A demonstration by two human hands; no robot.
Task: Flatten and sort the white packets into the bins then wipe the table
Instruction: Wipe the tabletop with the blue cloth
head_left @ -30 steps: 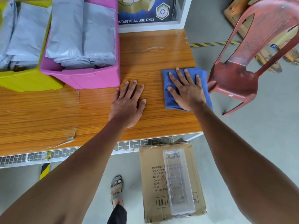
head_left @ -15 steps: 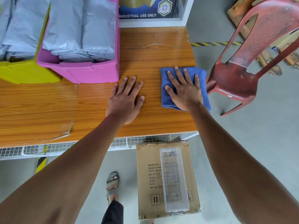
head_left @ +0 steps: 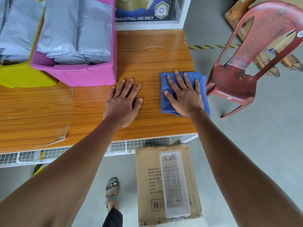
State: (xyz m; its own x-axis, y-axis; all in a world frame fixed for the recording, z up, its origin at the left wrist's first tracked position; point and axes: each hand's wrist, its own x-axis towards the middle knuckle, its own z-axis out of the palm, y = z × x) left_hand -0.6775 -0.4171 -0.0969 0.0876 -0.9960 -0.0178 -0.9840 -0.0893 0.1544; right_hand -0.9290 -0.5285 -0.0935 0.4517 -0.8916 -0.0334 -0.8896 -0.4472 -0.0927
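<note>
1. 2 bare hands lie on the wooden table, both palms down.
2. The right hand presses flat on a folded blue cloth, fingers straight and spread apart, curled around nothing; the cloth shows past the fingertips and on both sides of the palm.
3. The left hand rests flat on bare wood just left of the cloth, fingers straight and slightly apart, not touching the cloth.
4. Just beyond the left hand's fingertips stands a pink bin, filled with flattened white packets lying in 2 stacks side by side.
5. Farther left of that hand sits a yellow bin, touching the pink one, with more white packets inside.
6. Right of the right hand, off the table's edge, stands a red plastic chair, its seat near the cloth.
7. Below both forearms, on the floor, a cardboard box carries a clear plastic tray on top, and a sandalled foot stands left of the box.
</note>
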